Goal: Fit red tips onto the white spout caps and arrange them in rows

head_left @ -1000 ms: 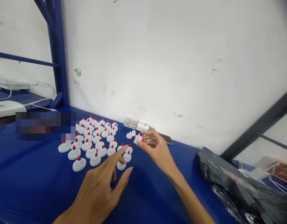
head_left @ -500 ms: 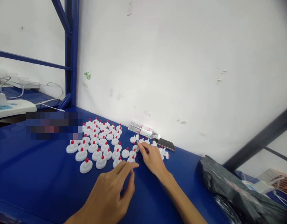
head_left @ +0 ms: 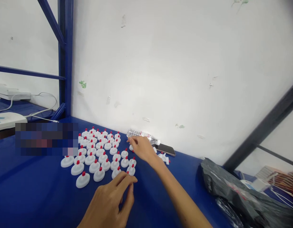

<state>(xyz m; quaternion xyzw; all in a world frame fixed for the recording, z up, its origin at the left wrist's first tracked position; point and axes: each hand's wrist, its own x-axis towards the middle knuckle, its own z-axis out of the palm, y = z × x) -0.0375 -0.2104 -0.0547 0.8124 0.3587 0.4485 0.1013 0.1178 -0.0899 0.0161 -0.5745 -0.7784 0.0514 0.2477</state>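
Many white round nozzle caps with red tips stand upright in a loose cluster on the blue table (head_left: 29, 190); one nozzle cap (head_left: 82, 180) sits at the front left. In the foreground, my left hand (head_left: 110, 199) is closed in a pinch beside the near right caps, and what it may hold is hidden. Farther back, my right hand (head_left: 141, 148) reaches in front of a clear plastic bottle (head_left: 150, 137). Its thumb and finger are close together, and anything between them is too small to name. Small white pieces (head_left: 162, 157) lie beyond its wrist.
A dark phone (head_left: 166, 149) lies by the wall beside the bottle. To the right is a grey plastic bag (head_left: 232, 186). A blue metal post (head_left: 65, 57) rises at the left. A white power strip (head_left: 10, 121) with cables sits behind a blurred patch.
My right hand has moved left and back, from the small white pieces to in front of the bottle. My left hand keeps its pinch near the caps. The camera view has shifted slightly.
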